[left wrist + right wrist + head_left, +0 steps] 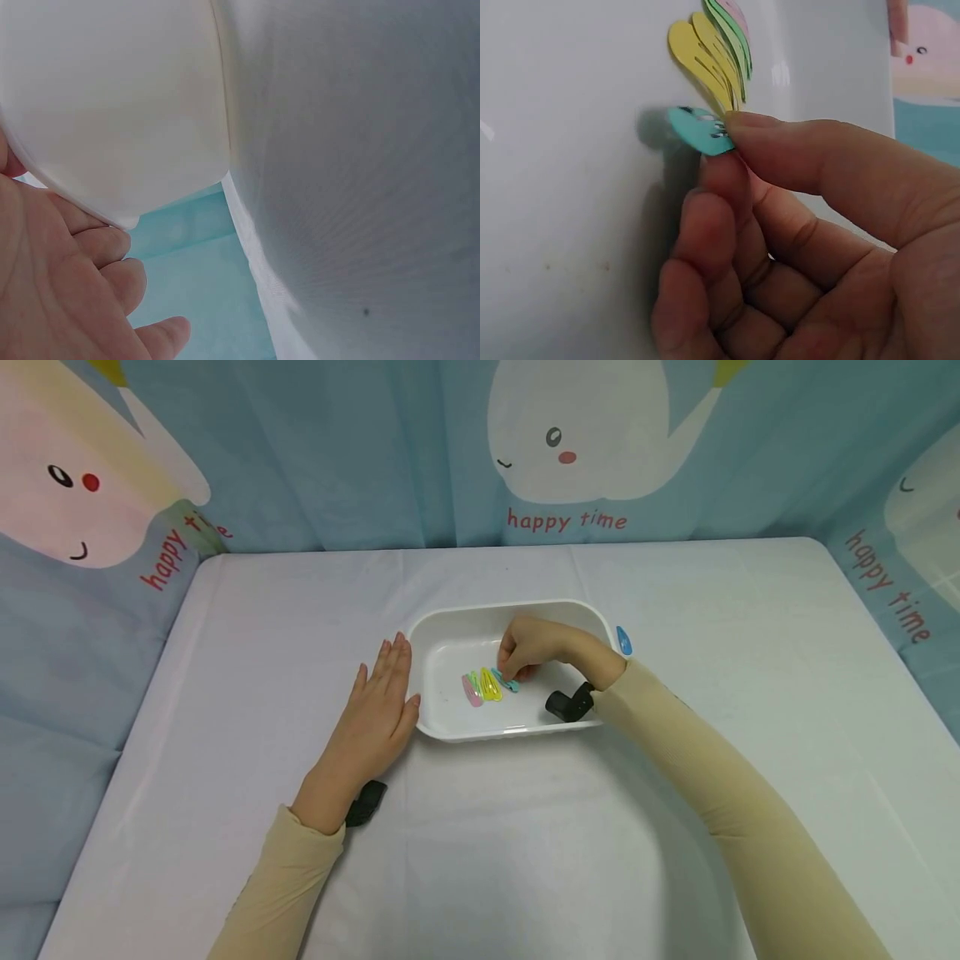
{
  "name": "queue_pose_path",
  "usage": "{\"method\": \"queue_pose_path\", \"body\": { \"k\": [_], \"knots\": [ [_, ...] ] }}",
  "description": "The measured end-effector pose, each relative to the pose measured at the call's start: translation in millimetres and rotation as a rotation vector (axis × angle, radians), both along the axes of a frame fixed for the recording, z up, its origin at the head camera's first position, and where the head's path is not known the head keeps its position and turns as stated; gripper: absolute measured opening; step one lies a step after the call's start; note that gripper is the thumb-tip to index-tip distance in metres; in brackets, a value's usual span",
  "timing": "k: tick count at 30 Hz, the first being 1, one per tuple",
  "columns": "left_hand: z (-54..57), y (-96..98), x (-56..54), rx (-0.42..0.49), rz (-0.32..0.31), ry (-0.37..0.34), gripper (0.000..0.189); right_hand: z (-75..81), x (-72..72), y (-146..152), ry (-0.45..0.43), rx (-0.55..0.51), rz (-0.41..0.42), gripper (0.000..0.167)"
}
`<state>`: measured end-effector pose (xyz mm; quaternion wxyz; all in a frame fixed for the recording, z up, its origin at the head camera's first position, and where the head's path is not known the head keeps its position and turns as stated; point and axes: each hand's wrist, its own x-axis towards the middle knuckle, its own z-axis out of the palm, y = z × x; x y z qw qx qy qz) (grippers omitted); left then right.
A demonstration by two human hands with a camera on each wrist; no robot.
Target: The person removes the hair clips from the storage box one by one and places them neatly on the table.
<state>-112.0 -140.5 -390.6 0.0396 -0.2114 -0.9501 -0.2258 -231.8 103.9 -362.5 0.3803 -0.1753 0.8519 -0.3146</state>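
Inside the white tray (457,727), my right hand (536,647) pinches a turquoise hair clip (697,131) between thumb and forefinger, just above the tray floor. Beside it lie two yellow hair clips (697,60), a green hair clip (735,37) and a pink hair clip (472,691), lined up in a row. My left hand (375,710) rests against the tray's left end with its fingers extended; in the left wrist view its fingers lie along the rim, near the tray's outer wall (120,112).
A blue hair clip (624,641) lies on the white tablecloth (712,610), just outside the tray's right end. Light blue curtains (337,460) with printed cartoon figures hang behind and beside the table. A black wrist camera (570,703) on the right wrist overlaps the tray.
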Motion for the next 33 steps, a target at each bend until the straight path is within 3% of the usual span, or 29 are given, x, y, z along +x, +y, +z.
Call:
{"method": "queue_pose_path", "body": {
  "k": [33],
  "knots": [
    [-1.0,-0.4,0.1,-0.007,0.0,-0.01,0.062,8.3,-0.1,4.3,0.047,-0.037,-0.012,0.007]
  ]
}}
